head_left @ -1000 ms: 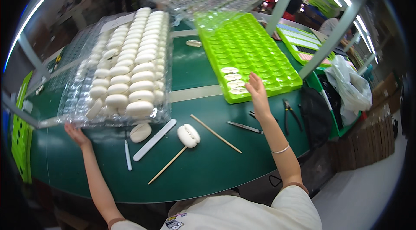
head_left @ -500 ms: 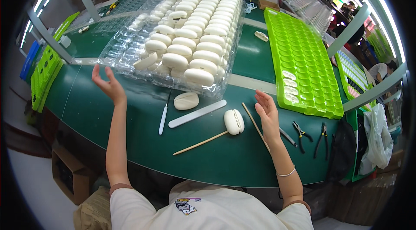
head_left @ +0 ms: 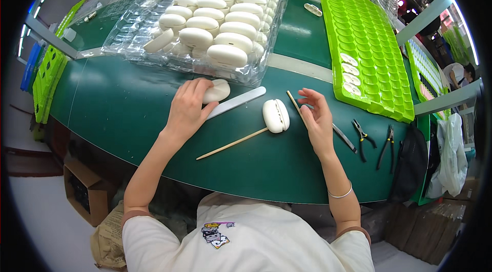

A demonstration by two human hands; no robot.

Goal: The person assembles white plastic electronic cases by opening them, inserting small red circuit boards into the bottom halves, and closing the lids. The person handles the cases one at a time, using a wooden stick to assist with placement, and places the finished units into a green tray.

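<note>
My left hand is over a white oval case on the green bench, fingers curled at its upper left edge and thumb below. Beside the thumb lies a white flat file stick. My right hand holds nothing, its fingers loosely bent and apart from the thumb, next to a thin wooden stick. Between my hands stands another white rounded case, a narrow gap along its seam. A second wooden stick lies with one end against it.
A stack of clear plastic trays full of white cases fills the back. To the right are a lime-green tray with several white parts, tweezers, and two pliers with black handles. A white part lies farther back.
My left hand has come down and right onto the oval case, covering the thin white-handled tool's former place. My right hand stays by the wooden stick. The whole view has shifted.
</note>
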